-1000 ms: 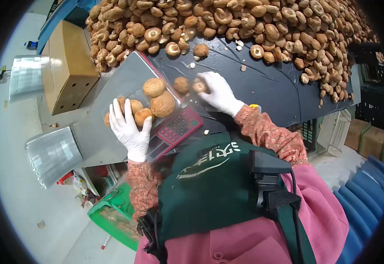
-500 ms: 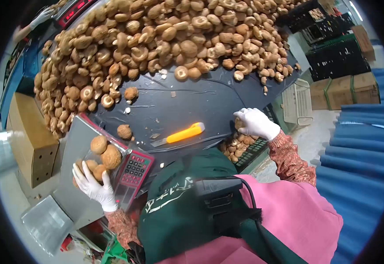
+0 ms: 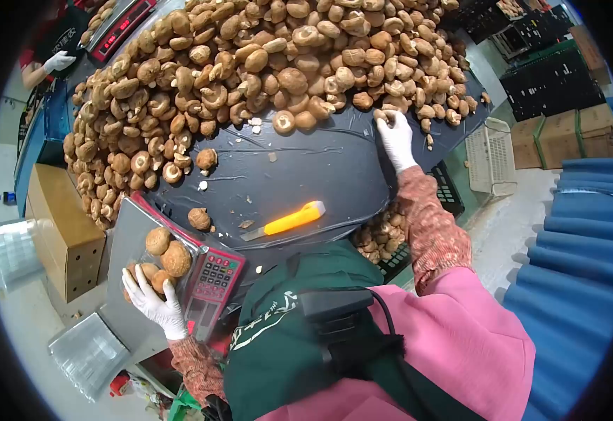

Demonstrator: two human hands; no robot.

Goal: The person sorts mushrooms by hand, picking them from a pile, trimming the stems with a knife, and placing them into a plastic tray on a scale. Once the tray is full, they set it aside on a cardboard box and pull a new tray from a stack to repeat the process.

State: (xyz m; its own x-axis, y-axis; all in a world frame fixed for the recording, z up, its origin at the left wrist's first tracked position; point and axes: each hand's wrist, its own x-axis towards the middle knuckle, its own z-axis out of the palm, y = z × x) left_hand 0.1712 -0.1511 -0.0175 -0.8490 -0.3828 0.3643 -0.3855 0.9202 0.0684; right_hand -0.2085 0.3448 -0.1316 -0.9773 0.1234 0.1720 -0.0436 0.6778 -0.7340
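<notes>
At the lower left, my left hand (image 3: 153,305), in a white glove, curls its fingers and thumb around shiitake mushrooms over the plate of a red-edged digital scale (image 3: 215,270). Two larger mushrooms (image 3: 176,259) rest just beyond its fingertips. My right hand (image 3: 396,140), gloved too, reaches to the near edge of the big mushroom pile (image 3: 292,81). Its fingers are pinched at a mushroom, mostly hidden by the glove. Between the hands, a yellow utility knife (image 3: 292,219) lies on the black table cover (image 3: 306,165), blade pointing left. One loose mushroom (image 3: 199,219) sits beside the scale.
A green crate (image 3: 395,263) of mushrooms stands below the table edge. Further right are a pale basket (image 3: 489,158), cardboard boxes (image 3: 562,139) and black crates (image 3: 552,84). A tall carton (image 3: 68,231) stands at left. Another person's gloved hand (image 3: 58,62) is near a second scale (image 3: 120,29).
My right hand has moved from above the green crate forward to the pile's edge; the mushroom it held there is gone from it. My left hand stays at the scale.
</notes>
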